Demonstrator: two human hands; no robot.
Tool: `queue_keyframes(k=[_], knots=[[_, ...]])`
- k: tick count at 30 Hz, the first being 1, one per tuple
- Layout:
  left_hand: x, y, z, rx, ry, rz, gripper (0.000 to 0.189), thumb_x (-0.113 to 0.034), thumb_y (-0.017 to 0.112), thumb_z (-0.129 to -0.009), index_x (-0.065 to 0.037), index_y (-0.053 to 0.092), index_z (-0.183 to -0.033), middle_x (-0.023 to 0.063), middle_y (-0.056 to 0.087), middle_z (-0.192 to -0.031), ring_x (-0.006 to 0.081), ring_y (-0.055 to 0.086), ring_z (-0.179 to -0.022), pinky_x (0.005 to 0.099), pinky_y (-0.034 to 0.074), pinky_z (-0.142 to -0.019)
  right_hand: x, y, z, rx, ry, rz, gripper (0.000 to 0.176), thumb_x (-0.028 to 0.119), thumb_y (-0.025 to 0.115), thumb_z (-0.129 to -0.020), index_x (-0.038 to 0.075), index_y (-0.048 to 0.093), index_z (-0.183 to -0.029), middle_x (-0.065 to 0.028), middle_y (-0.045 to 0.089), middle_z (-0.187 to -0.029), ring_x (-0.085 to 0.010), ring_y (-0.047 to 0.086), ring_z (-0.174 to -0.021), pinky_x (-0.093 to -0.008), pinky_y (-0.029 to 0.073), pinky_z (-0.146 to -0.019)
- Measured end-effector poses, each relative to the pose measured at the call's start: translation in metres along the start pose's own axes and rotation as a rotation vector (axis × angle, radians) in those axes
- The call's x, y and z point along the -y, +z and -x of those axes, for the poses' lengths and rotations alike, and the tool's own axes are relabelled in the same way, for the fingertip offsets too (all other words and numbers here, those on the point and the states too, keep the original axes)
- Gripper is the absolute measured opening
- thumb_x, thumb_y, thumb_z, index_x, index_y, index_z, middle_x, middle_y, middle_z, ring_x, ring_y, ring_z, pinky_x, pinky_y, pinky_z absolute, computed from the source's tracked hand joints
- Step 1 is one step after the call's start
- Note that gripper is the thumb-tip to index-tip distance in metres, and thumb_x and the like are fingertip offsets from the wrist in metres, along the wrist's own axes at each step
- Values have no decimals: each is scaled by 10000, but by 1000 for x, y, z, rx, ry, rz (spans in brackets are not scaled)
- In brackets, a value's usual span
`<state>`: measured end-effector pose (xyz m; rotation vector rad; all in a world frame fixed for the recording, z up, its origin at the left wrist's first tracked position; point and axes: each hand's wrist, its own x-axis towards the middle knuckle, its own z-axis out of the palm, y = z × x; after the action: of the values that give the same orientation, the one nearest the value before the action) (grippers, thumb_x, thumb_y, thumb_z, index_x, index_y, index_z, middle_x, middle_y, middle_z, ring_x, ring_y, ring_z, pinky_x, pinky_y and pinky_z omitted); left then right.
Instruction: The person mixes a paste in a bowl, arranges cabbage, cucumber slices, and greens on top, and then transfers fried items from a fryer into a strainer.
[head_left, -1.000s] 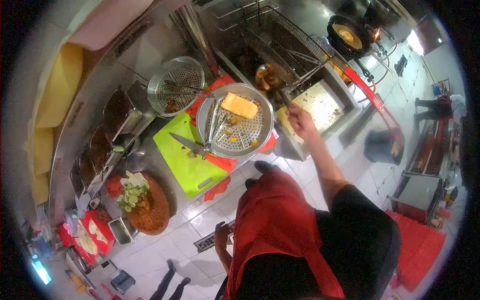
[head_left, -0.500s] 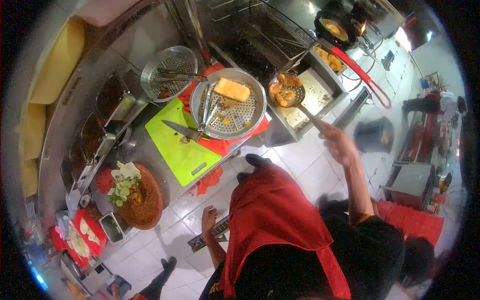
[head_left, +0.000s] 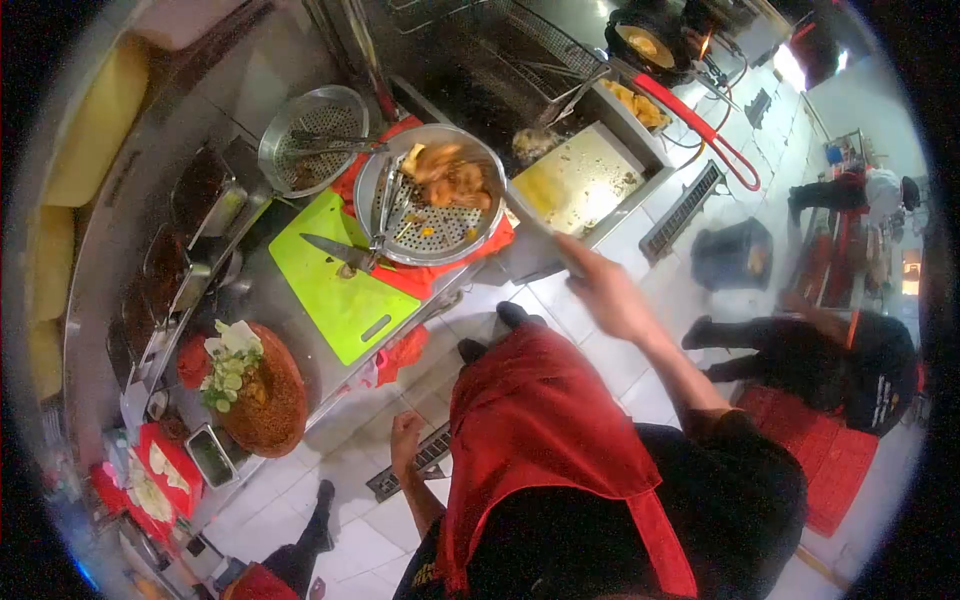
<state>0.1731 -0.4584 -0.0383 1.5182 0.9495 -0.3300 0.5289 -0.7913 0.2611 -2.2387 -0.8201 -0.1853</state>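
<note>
My right hand point(head_left: 608, 295) is held out over the tiled floor in front of the fryer, closed around the thin handle of a skimmer whose far end is blurred. Golden fried pieces point(head_left: 450, 175) lie heaped in the round perforated metal tray point(head_left: 440, 240), next to tongs point(head_left: 385, 212). My left hand point(head_left: 404, 436) hangs at my side by my red apron point(head_left: 540, 430), fingers curled, holding nothing.
A green cutting board point(head_left: 345, 300) with a knife point(head_left: 335, 250) lies on the steel counter. Behind it sits a second colander point(head_left: 312, 140); at the left, a brown bowl point(head_left: 270, 410) with sliced vegetables. The fryer vat point(head_left: 580, 180), a black bin point(head_left: 735, 265) and a crouching person point(head_left: 850, 360) are on the right.
The skimmer came out of the fryer loaded with fried pieces, which now lie in the perforated tray, covering the yellow block. My right hand has drawn back and lowered.
</note>
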Motion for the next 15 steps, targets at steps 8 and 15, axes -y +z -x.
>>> queue_keyframes(k=[8, 15], knots=[[-4, 27, 31, -80, -98, 168, 362, -216, 606, -900, -27, 548, -1204, 63, 611, -932, 125, 585, -809, 267, 474, -664, -48, -40, -13, 146, 223, 288, 620, 18, 477, -879, 179, 358, -1466, -199, 565, -892, -399, 622, -623, -482, 541, -579], [-1, 84, 51, -92, -148, 246, 352, -188, 657, -916, -15, 542, -1199, 59, 602, -914, 128, 577, -789, 256, 482, -680, -192, -49, -30, 472, 194, 576, 690, 27, 460, -873, 230, 301, -1513, -182, 572, -1063, -345, 651, -702, -431, 561, -611]])
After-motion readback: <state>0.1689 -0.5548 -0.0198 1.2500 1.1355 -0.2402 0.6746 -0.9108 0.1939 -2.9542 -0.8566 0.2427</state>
